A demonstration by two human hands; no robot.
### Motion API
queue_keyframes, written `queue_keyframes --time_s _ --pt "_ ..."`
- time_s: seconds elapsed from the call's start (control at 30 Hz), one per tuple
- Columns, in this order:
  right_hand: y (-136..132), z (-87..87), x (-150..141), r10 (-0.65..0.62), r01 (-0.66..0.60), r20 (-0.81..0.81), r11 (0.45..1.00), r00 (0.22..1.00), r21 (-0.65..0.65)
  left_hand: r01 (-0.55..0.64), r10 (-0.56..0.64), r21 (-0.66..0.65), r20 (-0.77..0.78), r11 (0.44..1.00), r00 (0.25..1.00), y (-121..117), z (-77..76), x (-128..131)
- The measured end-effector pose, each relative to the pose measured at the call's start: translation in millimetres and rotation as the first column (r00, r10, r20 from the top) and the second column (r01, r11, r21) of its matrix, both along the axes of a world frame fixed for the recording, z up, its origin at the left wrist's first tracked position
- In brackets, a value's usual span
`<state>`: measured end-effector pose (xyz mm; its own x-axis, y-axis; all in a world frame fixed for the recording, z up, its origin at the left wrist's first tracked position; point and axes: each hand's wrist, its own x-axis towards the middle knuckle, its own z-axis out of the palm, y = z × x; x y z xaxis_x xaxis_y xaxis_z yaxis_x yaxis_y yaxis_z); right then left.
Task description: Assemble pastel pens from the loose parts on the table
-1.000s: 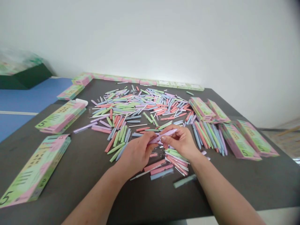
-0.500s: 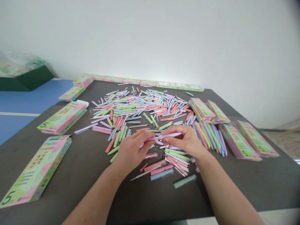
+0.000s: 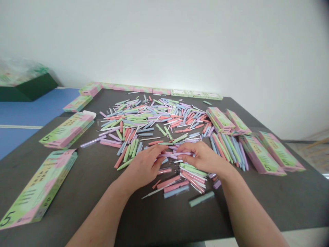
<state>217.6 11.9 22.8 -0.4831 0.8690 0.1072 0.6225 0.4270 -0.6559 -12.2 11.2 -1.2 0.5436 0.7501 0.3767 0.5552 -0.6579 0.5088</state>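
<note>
Lilac pen point(image 3: 177, 154) held at the near edge of a heap of pastel pens point(image 3: 151, 118). Left of the heap, four green-and-pink boxes point(image 3: 66, 131); then my left hand point(image 3: 142, 168) and right hand point(image 3: 203, 158), fingers closed on that one pen from either end; right of the heap, four more boxes point(image 3: 262, 156).

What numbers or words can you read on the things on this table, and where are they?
"5" is on the green-and-pink box at the near left.
"5" is on the green-and-pink box just behind it.
"5" is on the green-and-pink box on the right.
The other print on the boxes is too small or blurred to read.
</note>
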Motion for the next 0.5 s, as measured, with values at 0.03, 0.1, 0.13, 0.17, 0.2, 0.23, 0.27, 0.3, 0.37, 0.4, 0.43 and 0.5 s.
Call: queue_keyframes --time_s 0.03,0.1,0.13,0.17,0.2,0.23,0.27,0.3,0.37,0.4,0.43,0.5 --pt "0.3 0.6 1.3 0.002 -0.002 0.016 1.0 1.0 0.001 -0.016 0.016 -0.013 -0.003 1.0 1.0 1.0 -0.6 -0.1" --pt "0.7 1.4 3.7 -0.007 0.007 0.023 1.0 1.0 0.005 -0.017 0.017 0.0 0.016 1.0 1.0 3.0 -2.2 -0.4" --pt "0.8 1.4 4.6 -0.016 0.015 0.015 1.0 1.0 0.012 -0.012 0.011 0.029 0.035 0.999 0.999 3.8 -2.9 -0.6" --pt "0.9 1.2 5.2 -0.022 0.022 0.004 1.0 1.0 0.019 -0.01 0.008 0.051 0.045 0.999 0.999 4.4 -3.3 -0.8" --pt "1.1 0.9 5.7 -0.023 0.023 -0.012 0.999 1.0 0.024 -0.012 0.008 0.071 0.057 0.997 0.998 4.9 -3.5 -1.2" --pt "1.2 0.6 5.8 -0.021 0.022 -0.029 0.999 0.999 0.025 -0.016 0.011 0.082 0.069 0.997 0.998 5.3 -3.5 -1.8" --pt "1.3 0.5 5.7 -0.019 0.02 -0.047 1.0 0.999 0.023 -0.017 0.011 0.082 0.078 0.996 0.997 5.6 -3.4 -2.5" --pt "1.5 0.5 5.4 -0.016 0.017 -0.066 1.0 0.998 0.018 -0.015 0.008 0.078 0.088 0.997 0.996 6.0 -3.3 -3.4" --pt "1.8 0.9 4.6 -0.013 0.014 -0.102 1.0 0.995 0.01 -0.007 0.0 0.059 0.116 0.998 0.993 7.0 -3.2 -5.5" --pt "2.0 1.3 4.2 -0.013 0.014 -0.118 1.0 0.993 0.007 -0.006 0.0 0.043 0.135 0.999 0.991 7.4 -3.1 -6.5" --pt "2.2 1.7 3.9 -0.013 0.013 -0.13 1.0 0.991 0.001 -0.011 0.007 0.024 0.158 1.0 0.987 7.7 -2.8 -7.4" --pt "2.6 1.9 4.1 -0.015 0.014 -0.147 1.0 0.989 -0.009 -0.029 0.032 -0.015 0.214 0.999 0.976 7.5 -0.9 -8.3"
